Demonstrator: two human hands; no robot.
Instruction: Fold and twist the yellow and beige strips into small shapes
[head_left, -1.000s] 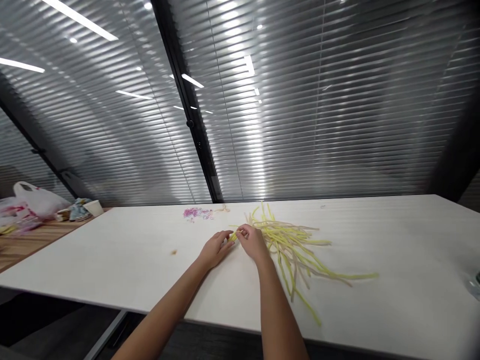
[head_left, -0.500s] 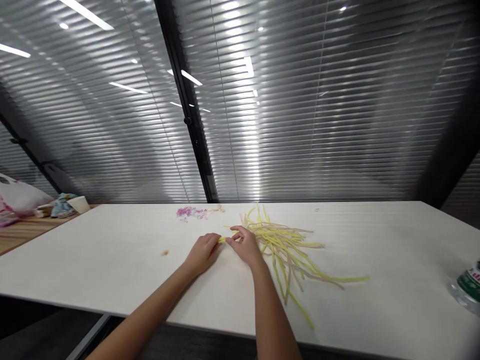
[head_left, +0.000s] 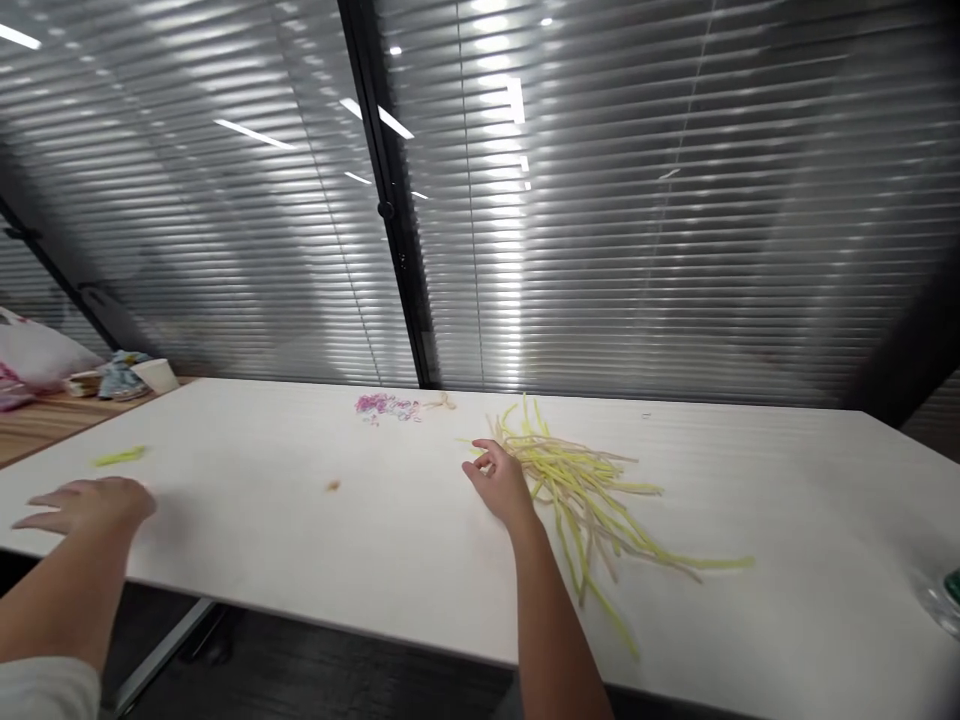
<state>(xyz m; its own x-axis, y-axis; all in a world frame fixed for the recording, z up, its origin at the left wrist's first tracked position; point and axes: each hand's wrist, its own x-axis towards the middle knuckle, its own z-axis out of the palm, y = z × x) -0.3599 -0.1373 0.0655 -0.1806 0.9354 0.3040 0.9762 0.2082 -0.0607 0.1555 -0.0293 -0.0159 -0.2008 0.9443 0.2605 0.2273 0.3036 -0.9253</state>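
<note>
My left hand (head_left: 90, 503) is over the left part of the white table, its fingers spread and holding nothing. Just beyond it lies a short yellow piece (head_left: 120, 456), apart from the fingers. My right hand (head_left: 496, 478) is at the left edge of a loose pile of yellow and beige strips (head_left: 592, 490). Its thumb and index finger are curled toward each other; whether a thin strip end lies between them is too small to tell.
Small pink and purple rings (head_left: 386, 405) and a beige bundle (head_left: 441, 402) lie at the table's back edge. A brown bit (head_left: 333, 486) is mid-table. A plastic bag (head_left: 45, 352) and paper cup (head_left: 156, 376) stand far left, a bottle (head_left: 946, 600) far right.
My left hand has moved far left, away from my right hand, and its fingers have opened. The yellow piece that was between my hands is gone from there; one now lies at the left.
</note>
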